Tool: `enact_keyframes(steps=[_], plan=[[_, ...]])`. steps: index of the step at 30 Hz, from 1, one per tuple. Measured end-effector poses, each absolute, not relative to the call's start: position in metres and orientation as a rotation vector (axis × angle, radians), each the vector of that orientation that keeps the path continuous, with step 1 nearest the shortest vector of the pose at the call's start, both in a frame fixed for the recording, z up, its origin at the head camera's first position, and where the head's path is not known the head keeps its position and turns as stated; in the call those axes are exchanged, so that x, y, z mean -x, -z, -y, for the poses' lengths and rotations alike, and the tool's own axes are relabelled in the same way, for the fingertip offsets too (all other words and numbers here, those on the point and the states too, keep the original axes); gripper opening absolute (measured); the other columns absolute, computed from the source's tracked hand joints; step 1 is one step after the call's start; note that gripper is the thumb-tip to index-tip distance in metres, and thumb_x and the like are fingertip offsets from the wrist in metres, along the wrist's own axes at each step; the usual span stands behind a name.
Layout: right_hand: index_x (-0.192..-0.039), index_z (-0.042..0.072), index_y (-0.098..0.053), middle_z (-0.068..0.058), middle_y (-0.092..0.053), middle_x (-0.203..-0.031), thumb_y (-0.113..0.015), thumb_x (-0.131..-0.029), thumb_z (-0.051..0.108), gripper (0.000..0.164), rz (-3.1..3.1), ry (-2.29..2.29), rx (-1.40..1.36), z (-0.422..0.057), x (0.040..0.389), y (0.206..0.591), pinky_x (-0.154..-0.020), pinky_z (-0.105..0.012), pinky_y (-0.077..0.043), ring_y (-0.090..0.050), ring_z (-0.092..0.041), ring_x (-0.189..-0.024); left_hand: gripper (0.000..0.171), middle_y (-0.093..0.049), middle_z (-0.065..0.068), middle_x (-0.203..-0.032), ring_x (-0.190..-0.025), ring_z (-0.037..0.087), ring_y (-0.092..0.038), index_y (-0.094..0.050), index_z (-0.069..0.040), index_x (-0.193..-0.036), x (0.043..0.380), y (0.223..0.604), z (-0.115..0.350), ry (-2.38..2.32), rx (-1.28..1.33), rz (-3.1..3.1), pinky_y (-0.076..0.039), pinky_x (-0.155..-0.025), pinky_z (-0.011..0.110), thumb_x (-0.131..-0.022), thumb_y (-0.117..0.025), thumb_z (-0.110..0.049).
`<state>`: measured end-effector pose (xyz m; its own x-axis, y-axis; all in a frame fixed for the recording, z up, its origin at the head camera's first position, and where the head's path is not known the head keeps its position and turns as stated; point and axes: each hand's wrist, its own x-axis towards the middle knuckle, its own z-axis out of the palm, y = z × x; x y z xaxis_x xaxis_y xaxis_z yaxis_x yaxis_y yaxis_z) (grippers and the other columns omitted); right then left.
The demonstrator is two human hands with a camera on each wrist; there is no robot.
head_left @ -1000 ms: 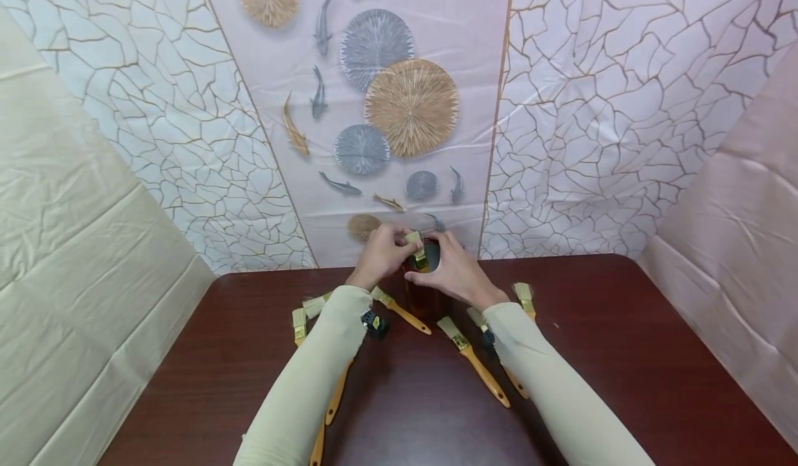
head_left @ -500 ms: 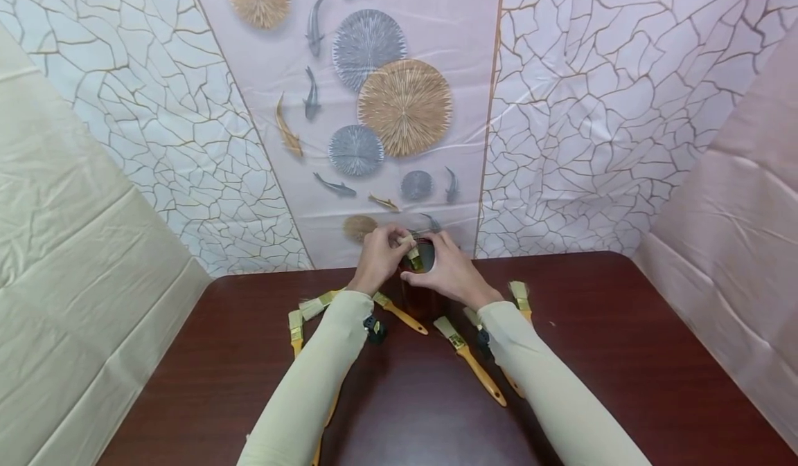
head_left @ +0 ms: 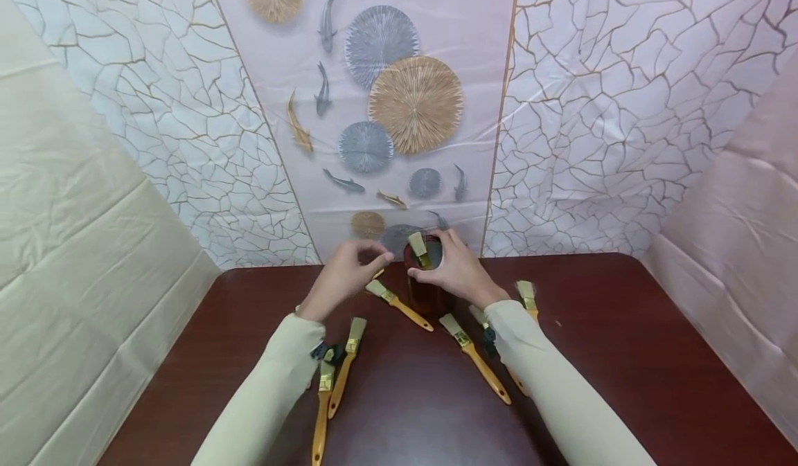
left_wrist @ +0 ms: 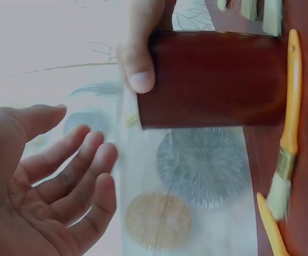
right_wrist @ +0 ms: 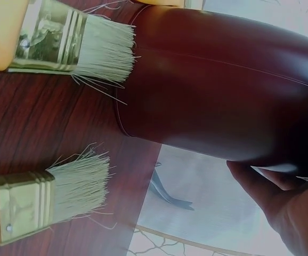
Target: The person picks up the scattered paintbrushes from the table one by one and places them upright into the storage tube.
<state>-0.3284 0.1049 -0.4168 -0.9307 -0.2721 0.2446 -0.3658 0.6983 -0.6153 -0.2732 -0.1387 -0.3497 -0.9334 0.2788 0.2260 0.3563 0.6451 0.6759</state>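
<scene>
A dark red cylindrical holder (head_left: 425, 294) stands near the table's back edge, a paintbrush (head_left: 418, 246) leaning inside it with bristles up. My right hand (head_left: 460, 269) grips the holder's rim from the right, its thumb at the near side. In the left wrist view that thumb lies against the holder's wall (left_wrist: 212, 80). My left hand (head_left: 350, 278) is in the air left of the holder, holding nothing; its fingers look loosely bent in the left wrist view. Close below it lies a paintbrush (head_left: 402, 307) with a yellow-orange handle.
More paintbrushes lie on the dark red table (head_left: 411, 410): one (head_left: 475, 359) in front of the holder, one (head_left: 526, 297) by the right forearm, two by the left sleeve, including this brush (head_left: 346, 369). A patterned cloth (head_left: 374, 106) hangs behind the table.
My left hand has lowered the paintbrush into the holder, let go of it, and moved away to the left. My right hand keeps its grip on the rim.
</scene>
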Motion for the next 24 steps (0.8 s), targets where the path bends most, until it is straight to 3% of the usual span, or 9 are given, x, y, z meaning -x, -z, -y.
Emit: enact_keyframes(steps=[4, 11, 14, 19, 24], plan=[[-0.16, 0.011, -0.04, -0.009, -0.048, -0.136, -0.07, -0.078, 0.084, 0.113, 2.774, -1.031, -0.51, -0.107, 0.327, 0.419, -0.085, -0.048, -0.052, -0.058, -0.027, -0.099, 0.021, -0.077, -0.003, -0.113, -0.101, 0.015, -0.071, -0.08, -0.016, -0.114, 0.242, 0.357, 0.164, 1.11, 0.536, 2.804, -0.057, -0.09, 0.043, -0.104, -0.069, -0.033], [-0.159, 0.014, -0.041, -0.007, -0.048, -0.136, -0.07, -0.079, 0.084, 0.111, 2.763, -1.029, -0.509, -0.105, 0.328, 0.418, -0.086, -0.048, -0.052, -0.057, -0.027, -0.1, 0.014, -0.076, -0.006, -0.096, -0.079, 0.008, -0.067, -0.078, -0.015, -0.107, 0.192, 0.387, 0.198, 0.981, 0.468, 3.001, -0.056, -0.072, 0.033, -0.101, -0.074, -0.027], [-0.159, 0.013, -0.042, -0.007, -0.048, -0.135, -0.072, -0.079, 0.082, 0.11, 2.752, -1.027, -0.509, -0.104, 0.328, 0.418, -0.088, -0.049, -0.052, -0.057, -0.028, -0.104, 0.011, -0.072, -0.006, -0.084, -0.068, 0.008, -0.063, -0.076, -0.014, -0.097, 0.173, 0.405, 0.208, 0.885, 0.472, 3.126, -0.053, -0.062, 0.031, -0.098, -0.077, -0.025], [-0.16, 0.013, -0.041, -0.009, -0.047, -0.14, -0.071, -0.078, 0.084, 0.112, 2.764, -1.033, -0.517, -0.103, 0.327, 0.419, -0.092, -0.052, -0.053, -0.057, -0.03, -0.111, 0.033, -0.059, -0.008, -0.061, -0.053, 0.01, -0.052, -0.066, -0.018, -0.066, 0.147, 0.432, 0.217, 0.694, 0.463, 3.317, -0.042, -0.051, 0.029, -0.09, -0.085, -0.031], [-0.16, 0.014, -0.04, -0.01, -0.046, -0.142, -0.072, -0.079, 0.082, 0.11, 2.768, -1.036, -0.504, -0.104, 0.326, 0.418, -0.095, -0.055, -0.052, -0.057, -0.033, -0.117, 0.037, -0.053, -0.008, -0.059, -0.052, 0.011, -0.049, -0.06, -0.019, -0.063, 0.141, 0.447, 0.213, 0.728, 0.453, 3.311, -0.039, -0.051, 0.028, -0.087, -0.087, -0.026]])
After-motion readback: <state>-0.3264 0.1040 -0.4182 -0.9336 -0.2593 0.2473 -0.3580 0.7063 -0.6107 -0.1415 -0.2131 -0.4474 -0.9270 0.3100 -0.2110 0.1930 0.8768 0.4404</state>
